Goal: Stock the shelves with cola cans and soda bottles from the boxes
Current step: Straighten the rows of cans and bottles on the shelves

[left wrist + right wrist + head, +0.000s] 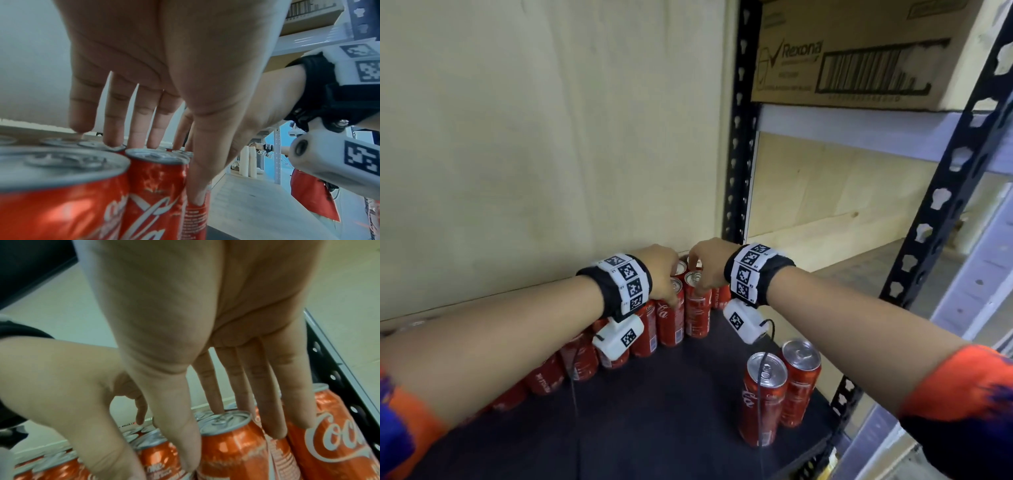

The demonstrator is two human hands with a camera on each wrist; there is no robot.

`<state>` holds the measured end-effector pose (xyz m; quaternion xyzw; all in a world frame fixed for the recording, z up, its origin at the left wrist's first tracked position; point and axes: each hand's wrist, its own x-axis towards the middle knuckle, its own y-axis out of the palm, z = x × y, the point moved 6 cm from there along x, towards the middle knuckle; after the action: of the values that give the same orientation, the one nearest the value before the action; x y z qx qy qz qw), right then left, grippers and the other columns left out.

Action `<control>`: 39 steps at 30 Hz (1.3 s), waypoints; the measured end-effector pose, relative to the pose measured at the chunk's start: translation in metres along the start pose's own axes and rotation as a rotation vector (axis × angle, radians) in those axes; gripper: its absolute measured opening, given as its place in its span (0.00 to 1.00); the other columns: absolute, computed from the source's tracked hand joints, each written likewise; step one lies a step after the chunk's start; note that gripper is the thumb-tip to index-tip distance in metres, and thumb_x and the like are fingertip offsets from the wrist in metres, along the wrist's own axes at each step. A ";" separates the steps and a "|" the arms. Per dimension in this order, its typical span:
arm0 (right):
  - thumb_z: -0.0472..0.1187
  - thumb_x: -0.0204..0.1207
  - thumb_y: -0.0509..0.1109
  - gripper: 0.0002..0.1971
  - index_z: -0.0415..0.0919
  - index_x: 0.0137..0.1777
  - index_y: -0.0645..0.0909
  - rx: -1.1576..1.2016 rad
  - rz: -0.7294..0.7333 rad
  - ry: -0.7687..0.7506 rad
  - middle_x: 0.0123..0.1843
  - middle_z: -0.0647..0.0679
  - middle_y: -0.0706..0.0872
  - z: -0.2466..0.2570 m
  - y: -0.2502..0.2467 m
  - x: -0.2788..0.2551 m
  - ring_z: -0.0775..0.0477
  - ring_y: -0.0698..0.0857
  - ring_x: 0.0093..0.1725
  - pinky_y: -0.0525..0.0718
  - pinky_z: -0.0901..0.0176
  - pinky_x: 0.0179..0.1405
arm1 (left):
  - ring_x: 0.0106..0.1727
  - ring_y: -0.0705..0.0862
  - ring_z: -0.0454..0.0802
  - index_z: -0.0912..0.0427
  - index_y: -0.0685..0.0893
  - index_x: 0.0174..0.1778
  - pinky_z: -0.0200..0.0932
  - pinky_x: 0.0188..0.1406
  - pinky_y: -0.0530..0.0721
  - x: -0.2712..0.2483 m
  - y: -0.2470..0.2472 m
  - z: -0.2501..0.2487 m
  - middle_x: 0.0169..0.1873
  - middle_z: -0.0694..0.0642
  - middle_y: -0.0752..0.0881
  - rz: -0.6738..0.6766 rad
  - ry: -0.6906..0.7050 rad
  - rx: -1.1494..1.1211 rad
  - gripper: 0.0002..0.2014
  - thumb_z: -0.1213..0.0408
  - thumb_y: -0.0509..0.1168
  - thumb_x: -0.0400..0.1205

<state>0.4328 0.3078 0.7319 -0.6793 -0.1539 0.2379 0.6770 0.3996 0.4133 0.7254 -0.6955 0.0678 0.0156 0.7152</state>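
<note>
**Both hands down on the cola cans at the back of the shelf**

So both hands are at the far end of the dark shelf [654, 428], right up against the plywood back panel [551, 137]. The left hand [659, 274] comes down over a red cola can [670, 317] in the row: fingers [115, 116] straight and spread, tips on the can tops, thumb down the side. Nothing curled round it, just resting on top. The right hand [707, 265] is on the neighbouring can [697, 310], thumb [174, 426] on its left side and the long fingers down its right, so it's got that one gripped between them.

The row of cans [582, 359] runs along the back panel toward the near left. Two more cans [779, 387] stand by themselves at the near right edge, well apart from the row. A Rexona carton [859, 58] sits on the shelf above, far right.
</note>
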 end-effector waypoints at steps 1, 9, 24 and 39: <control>0.52 0.68 0.84 0.30 0.40 0.68 0.83 -0.009 -0.010 -0.007 0.61 0.44 0.88 0.000 -0.001 0.001 0.42 0.88 0.57 0.89 0.49 0.54 | 0.49 0.87 0.53 0.55 0.82 0.60 0.49 0.48 0.88 0.000 0.000 -0.001 0.50 0.52 0.87 -0.009 0.001 0.000 0.32 0.44 0.83 0.65; 0.48 0.63 0.86 0.26 0.45 0.62 0.87 -0.055 -0.024 -0.033 0.54 0.48 0.90 0.005 0.004 0.012 0.45 0.89 0.49 0.85 0.57 0.41 | 0.52 0.86 0.53 0.55 0.81 0.64 0.46 0.48 0.86 0.003 0.002 -0.001 0.52 0.50 0.84 -0.033 0.034 -0.047 0.35 0.46 0.85 0.65; 0.52 0.56 0.90 0.31 0.44 0.60 0.90 -0.062 0.027 0.004 0.51 0.48 0.93 0.005 0.010 0.022 0.46 0.91 0.48 0.91 0.54 0.47 | 0.46 0.89 0.50 0.58 0.89 0.59 0.45 0.42 0.89 0.008 0.013 -0.007 0.49 0.52 0.90 0.053 0.095 0.026 0.29 0.53 0.86 0.64; 0.54 0.60 0.89 0.33 0.42 0.64 0.89 -0.017 0.028 0.021 0.51 0.48 0.92 -0.005 -0.018 -0.010 0.48 0.90 0.46 0.92 0.54 0.47 | 0.43 0.90 0.47 0.55 0.92 0.51 0.43 0.40 0.90 0.000 -0.026 -0.012 0.43 0.49 0.91 0.005 0.077 -0.113 0.28 0.54 0.90 0.56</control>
<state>0.4287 0.2986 0.7508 -0.6897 -0.1393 0.2387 0.6693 0.4015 0.4006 0.7508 -0.7348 0.0961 -0.0053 0.6715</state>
